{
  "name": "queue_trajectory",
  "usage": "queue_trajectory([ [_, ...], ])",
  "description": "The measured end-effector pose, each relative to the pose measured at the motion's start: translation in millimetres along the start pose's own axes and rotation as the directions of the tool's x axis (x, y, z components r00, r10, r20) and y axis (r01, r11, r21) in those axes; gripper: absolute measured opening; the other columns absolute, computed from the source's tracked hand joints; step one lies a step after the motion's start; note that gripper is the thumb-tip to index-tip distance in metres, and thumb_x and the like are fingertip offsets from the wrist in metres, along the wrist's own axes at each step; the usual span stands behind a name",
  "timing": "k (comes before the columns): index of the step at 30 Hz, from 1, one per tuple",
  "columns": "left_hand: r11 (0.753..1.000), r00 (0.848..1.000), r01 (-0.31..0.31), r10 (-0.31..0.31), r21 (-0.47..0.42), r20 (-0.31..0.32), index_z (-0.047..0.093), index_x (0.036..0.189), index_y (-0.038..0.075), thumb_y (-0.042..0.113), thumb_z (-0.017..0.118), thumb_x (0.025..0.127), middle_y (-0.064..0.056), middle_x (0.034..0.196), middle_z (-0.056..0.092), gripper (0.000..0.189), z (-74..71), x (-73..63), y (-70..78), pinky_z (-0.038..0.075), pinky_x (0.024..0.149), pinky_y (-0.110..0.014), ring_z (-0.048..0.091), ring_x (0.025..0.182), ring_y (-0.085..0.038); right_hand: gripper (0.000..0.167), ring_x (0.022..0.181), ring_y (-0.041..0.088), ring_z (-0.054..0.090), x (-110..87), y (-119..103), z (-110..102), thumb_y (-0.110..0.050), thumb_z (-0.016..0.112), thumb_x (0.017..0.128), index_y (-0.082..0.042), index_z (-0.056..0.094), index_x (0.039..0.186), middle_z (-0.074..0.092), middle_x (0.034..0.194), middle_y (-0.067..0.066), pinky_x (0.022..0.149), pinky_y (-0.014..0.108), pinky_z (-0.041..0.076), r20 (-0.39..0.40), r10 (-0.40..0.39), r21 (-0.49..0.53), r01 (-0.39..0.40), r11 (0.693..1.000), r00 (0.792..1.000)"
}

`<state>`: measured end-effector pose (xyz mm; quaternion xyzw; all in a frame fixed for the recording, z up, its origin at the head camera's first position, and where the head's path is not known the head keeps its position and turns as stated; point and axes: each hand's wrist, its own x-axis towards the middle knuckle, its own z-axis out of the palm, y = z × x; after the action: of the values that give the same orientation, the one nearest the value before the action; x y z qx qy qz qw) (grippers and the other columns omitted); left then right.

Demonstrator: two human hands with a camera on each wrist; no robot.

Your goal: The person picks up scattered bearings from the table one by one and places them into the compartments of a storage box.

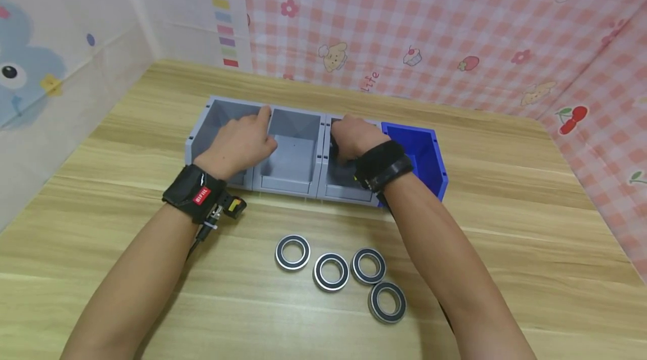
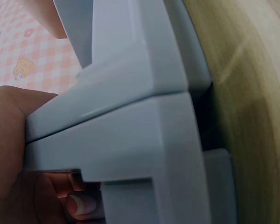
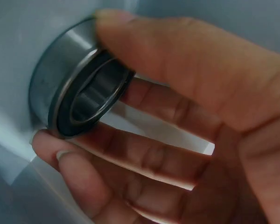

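Observation:
My left hand (image 1: 237,144) grips the adjoining walls between the leftmost grey bin (image 1: 214,118) and the second grey bin (image 1: 290,160). In the left wrist view, thumb and fingers lie on opposite sides of these bin walls (image 2: 116,135). Down inside the third grey bin (image 1: 349,191) is my right hand (image 1: 356,136). The right wrist view shows it holding a ball bearing (image 3: 67,60) between thumb and fingers, tilted against the bin's inner surface. The bearing has a shiny steel outer ring and a dark seal; the head view hides it behind the hand.
A blue bin (image 1: 429,163) adjoins the grey row on the right, partly behind my right wrist. Several bearings lie flat on the wooden table (image 1: 242,304) in front of the bins, among them a leftmost bearing (image 1: 279,253). Patterned cloth (image 1: 404,23) hangs behind.

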<state>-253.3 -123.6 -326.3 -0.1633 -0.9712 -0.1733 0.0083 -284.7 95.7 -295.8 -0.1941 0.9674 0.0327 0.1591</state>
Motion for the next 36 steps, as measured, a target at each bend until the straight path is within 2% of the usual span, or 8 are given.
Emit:
queue_trajectory([
  [8,1.000,1.000,0.009,-0.009,0.000,0.010,0.033,0.136,-0.005,0.016,0.048,0.090,-0.009,0.074,0.051,0.053,0.2,-0.5,-0.2,0.034,0.045,-0.031,0.046,0.053,-0.019,0.012,0.072,0.024,0.057,-7.6,-2,0,-0.009,0.072,0.079,-0.008,0.067,0.089,0.062,0.087,0.008,0.060,0.035,0.047,-0.004,0.015,-0.006,-0.015,1.000,1.000],
  [11,1.000,1.000,0.010,-0.010,0.001,0.011,0.032,0.137,-0.005,0.016,0.049,0.090,-0.009,0.075,0.051,0.054,0.6,-0.6,-0.1,0.034,0.046,-0.031,0.046,0.054,-0.019,0.022,0.076,0.023,0.057,-13.7,-1,-3,-0.010,0.073,0.079,-0.010,0.068,0.100,0.063,0.093,0.006,0.062,0.036,0.048,0.002,0.011,0.029,-0.011,1.000,1.000],
  [14,1.000,1.000,0.007,-0.007,0.004,0.006,0.032,0.137,-0.005,0.016,0.048,0.089,-0.009,0.075,0.052,0.054,0.2,-0.9,-0.1,0.035,0.046,-0.031,0.046,0.054,-0.020,0.034,0.083,0.022,0.057,-22.8,0,-8,-0.011,0.073,0.080,-0.011,0.067,0.114,0.064,0.104,0.006,0.069,0.036,0.049,-0.013,-0.031,0.069,0.031,0.997,0.999],
  [19,1.000,1.000,-0.004,0.004,0.005,0.002,0.033,0.136,-0.006,0.015,0.047,0.089,-0.009,0.074,0.052,0.053,-0.6,-0.6,-0.3,0.035,0.045,-0.032,0.046,0.054,-0.020,0.043,0.091,0.019,0.062,-48.4,2,-12,-0.015,0.073,0.084,-0.011,0.063,0.125,0.066,0.112,0.007,0.078,0.036,0.051,-0.078,-0.135,0.066,0.140,0.988,0.988],
  [24,1.000,1.000,-0.004,0.004,0.014,-0.003,0.035,0.133,-0.006,0.015,0.047,0.089,-0.009,0.074,0.051,0.050,-1.3,-0.3,-1.3,0.036,0.046,-0.033,0.047,0.055,-0.021,0.049,0.094,0.020,0.063,-84.8,-2,-8,-0.025,0.073,0.085,-0.014,0.058,0.131,0.063,0.117,0.008,0.079,0.037,0.052,-0.107,-0.187,0.014,0.190,0.982,0.977],
  [30,1.000,1.000,-0.005,0.006,0.015,-0.004,0.033,0.135,-0.007,0.016,0.046,0.089,-0.010,0.075,0.052,0.053,-0.2,-0.4,-1.7,0.037,0.046,-0.033,0.048,0.056,-0.022,0.049,0.089,0.019,0.063,-122.4,-7,11,-0.029,0.074,0.084,-0.018,0.060,0.129,0.063,0.115,0.006,0.072,0.035,0.053,-0.082,-0.279,0.011,0.281,0.960,0.957],
  [36,1.000,1.000,-0.004,0.004,0.022,-0.004,0.032,0.137,-0.007,0.016,0.046,0.090,-0.011,0.078,0.053,0.054,0.5,-0.1,-1.0,0.037,0.047,-0.033,0.048,0.057,-0.022,0.047,0.082,0.015,0.060,-138.4,-3,32,-0.027,0.077,0.081,-0.017,0.063,0.124,0.064,0.107,0.002,0.067,0.032,0.051,-0.030,-0.334,0.005,0.334,0.943,0.942],
])
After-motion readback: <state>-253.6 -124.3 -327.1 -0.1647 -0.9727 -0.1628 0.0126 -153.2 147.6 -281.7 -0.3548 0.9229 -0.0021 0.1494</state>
